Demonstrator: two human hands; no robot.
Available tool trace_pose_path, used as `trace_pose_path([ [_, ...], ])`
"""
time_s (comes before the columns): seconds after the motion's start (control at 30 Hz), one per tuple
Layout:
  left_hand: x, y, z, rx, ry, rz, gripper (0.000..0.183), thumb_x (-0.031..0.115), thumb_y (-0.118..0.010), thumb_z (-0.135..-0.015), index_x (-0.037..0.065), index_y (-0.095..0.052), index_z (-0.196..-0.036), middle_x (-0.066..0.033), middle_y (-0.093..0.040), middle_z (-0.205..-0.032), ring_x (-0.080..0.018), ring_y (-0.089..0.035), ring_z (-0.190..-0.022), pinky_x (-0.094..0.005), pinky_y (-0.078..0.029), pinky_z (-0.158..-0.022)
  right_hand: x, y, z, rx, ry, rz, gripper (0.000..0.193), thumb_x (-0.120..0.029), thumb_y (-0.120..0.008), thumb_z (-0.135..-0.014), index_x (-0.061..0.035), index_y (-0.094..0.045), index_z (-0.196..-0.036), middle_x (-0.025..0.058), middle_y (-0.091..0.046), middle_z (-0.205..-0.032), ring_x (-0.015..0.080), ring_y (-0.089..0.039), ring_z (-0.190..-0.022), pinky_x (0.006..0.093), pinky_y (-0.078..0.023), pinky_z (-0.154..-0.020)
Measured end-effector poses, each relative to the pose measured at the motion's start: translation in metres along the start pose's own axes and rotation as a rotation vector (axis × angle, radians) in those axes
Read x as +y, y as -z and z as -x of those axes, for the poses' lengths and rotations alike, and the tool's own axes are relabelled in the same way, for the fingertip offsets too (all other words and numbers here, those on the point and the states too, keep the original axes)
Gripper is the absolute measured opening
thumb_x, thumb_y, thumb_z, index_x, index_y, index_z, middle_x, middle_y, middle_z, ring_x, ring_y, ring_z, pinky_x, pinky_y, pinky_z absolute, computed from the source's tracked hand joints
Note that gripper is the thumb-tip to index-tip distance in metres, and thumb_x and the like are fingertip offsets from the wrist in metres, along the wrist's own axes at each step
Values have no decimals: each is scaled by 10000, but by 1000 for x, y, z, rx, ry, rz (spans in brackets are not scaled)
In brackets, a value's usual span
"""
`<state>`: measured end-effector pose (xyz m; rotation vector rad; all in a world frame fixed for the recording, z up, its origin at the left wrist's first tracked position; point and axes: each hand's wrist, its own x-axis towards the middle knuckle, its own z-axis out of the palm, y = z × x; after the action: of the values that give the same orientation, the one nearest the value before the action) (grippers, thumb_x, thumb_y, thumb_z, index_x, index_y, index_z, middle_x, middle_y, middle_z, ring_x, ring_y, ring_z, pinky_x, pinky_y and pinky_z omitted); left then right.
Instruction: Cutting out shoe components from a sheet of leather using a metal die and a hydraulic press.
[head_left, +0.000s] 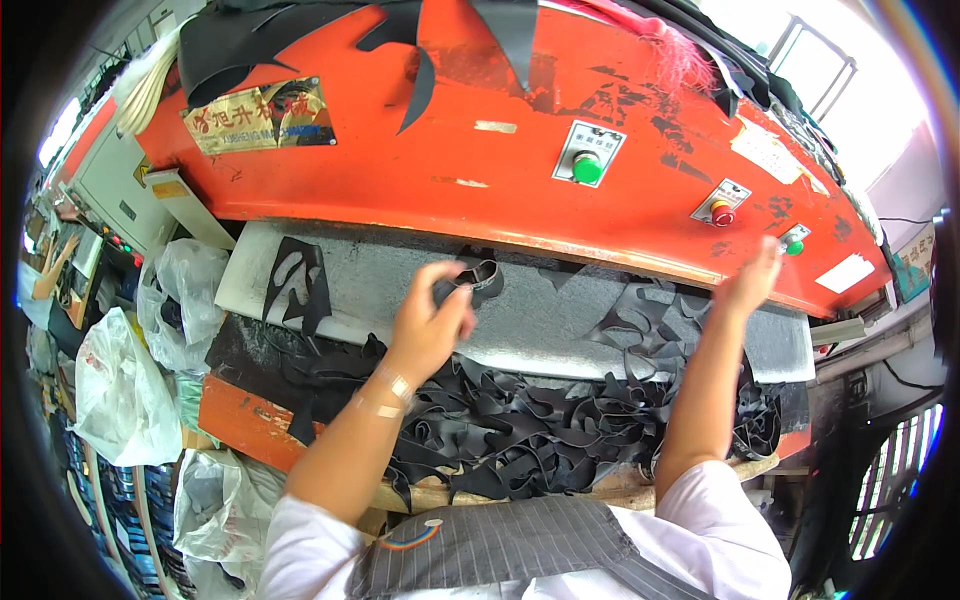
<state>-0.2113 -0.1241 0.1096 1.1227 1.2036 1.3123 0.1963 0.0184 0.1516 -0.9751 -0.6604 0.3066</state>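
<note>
My left hand reaches over the pale cutting bed, its thumb and fingers curled about the near-left edge of a small, dark, ring-shaped cutting die. Some of the die is hidden behind the fingers, and the hand is slightly blurred. My right hand is raised at the front of the orange press, fingers stretched out and holding nothing. Its fingertips are close to a green push button on the right; I cannot tell whether they touch it.
Black leather offcuts are heaped along the near edge of the bed. A sheet with cut-out holes lies at its left end. The press beam overhangs the far side. Plastic bags stand left. A red button is on the beam.
</note>
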Motion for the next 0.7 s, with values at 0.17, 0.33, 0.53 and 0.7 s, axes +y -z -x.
trace_pose_path([
  [0.17,47,-102,-67,0,-763,-438,130,175,-593,-938,45,-595,-938,-86,-591,-738,-228,-581,-693,-355,-472,-636,-22,30,-128,296,117,326,727,-463,-393,-991,130,-306,-1403,318,-341,-1426,362,-312,-1364,445,-244,-1129],
  [0.33,74,-116,-80,89,-942,-809,203,235,-624,-903,52,-550,-855,-128,-628,-841,-363,-587,-811,-457,-462,-715,-24,40,-111,209,140,660,878,-576,-294,-979,150,-158,-1453,367,-11,-1534,421,14,-1467,462,-40,-1184],
  [0.53,14,-56,68,-343,-354,-866,263,295,-630,-905,44,-594,-836,-150,-638,-834,-363,-626,-799,-426,-489,-700,-42,108,-121,-65,-30,513,819,-543,-407,-968,106,-258,-1445,303,-203,-1513,379,-228,-1413,464,-235,-1130],
  [0.7,-36,-3,199,-354,-52,-1062,317,412,-630,-875,101,-653,-818,-76,-651,-821,-295,-649,-832,-421,-522,-697,-74,94,-72,4,275,421,550,-358,-549,-970,47,-484,-1337,205,-482,-1345,290,-483,-1221,381,-371,-1036],
])
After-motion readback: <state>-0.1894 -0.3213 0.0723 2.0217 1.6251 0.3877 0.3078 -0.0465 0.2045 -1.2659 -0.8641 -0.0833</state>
